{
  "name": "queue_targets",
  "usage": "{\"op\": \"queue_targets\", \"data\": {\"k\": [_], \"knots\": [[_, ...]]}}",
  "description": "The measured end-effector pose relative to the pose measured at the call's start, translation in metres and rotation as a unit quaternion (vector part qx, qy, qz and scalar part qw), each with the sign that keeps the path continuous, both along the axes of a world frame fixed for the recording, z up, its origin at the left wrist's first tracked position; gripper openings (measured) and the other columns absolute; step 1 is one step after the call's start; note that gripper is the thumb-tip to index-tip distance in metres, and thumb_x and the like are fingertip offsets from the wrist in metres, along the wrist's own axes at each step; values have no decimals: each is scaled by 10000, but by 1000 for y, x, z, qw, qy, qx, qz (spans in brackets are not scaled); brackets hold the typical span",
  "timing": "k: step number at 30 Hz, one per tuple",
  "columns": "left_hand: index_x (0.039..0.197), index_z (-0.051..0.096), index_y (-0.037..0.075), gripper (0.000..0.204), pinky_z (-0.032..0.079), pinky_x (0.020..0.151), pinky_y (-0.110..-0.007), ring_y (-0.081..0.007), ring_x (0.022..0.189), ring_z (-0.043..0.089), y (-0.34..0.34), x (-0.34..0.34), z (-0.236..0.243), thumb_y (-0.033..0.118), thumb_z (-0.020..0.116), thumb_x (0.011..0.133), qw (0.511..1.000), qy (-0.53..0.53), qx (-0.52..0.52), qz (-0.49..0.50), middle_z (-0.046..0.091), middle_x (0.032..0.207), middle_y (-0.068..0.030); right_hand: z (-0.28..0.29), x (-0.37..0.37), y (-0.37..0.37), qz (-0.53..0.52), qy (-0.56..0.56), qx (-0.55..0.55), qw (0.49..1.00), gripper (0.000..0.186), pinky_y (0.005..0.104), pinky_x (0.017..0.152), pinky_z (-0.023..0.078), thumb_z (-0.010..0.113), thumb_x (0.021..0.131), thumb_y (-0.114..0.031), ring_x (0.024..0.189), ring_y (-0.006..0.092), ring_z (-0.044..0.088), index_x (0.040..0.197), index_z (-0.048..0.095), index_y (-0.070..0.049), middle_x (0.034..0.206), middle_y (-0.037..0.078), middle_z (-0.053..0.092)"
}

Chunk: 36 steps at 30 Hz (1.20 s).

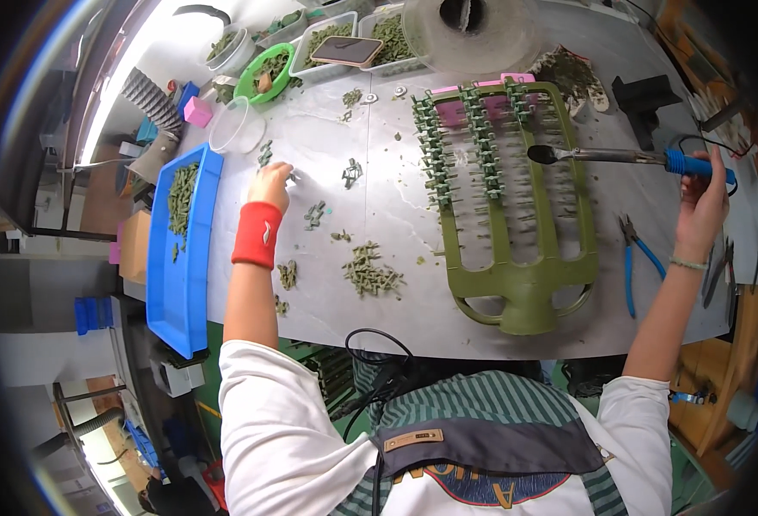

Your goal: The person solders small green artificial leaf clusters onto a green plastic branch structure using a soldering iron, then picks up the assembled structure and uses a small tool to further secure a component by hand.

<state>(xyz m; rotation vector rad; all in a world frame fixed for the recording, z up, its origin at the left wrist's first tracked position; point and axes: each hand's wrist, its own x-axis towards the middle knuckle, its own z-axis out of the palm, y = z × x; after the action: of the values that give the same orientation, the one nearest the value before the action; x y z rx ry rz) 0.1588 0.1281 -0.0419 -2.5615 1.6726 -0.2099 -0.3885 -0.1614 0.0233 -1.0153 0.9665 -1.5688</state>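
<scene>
My right hand [701, 206] is wrapped round the blue handle of a heated iron [619, 156]. The iron's metal shaft points left, and its dark spoon-shaped tip hangs over a large olive-green rack [525, 288]. Rows of small dark-green parts [484, 142] line two of the rack's bars, with a shorter row on a third. Bare thin prongs stick out along the other bars. Over the left of the table, my left hand [270, 187] has its fingers closed near a small green part [264, 154]. What they pinch, if anything, I cannot make out.
A blue tray [165, 297] with green pieces stands left. Loose green pieces [372, 271] are piled mid-table. Blue-handled pliers [630, 267] lie right of the rack. At the back are a green basket [241, 89], clear tubs [306, 70], a phone [347, 51] and a glove [568, 77].
</scene>
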Motion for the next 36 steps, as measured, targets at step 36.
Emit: {"op": "queue_targets", "data": {"k": [36], "knots": [[875, 680, 65, 122, 503, 678, -291, -214, 729, 636, -174, -261, 71, 79, 692, 754, 854, 378, -283, -216, 675, 807, -80, -6, 10, 3, -5, -23, -31, 999, 328, 239, 460, 458, 653, 844, -321, 504, 115, 586, 751, 642, -6, 625, 53, 618]]}}
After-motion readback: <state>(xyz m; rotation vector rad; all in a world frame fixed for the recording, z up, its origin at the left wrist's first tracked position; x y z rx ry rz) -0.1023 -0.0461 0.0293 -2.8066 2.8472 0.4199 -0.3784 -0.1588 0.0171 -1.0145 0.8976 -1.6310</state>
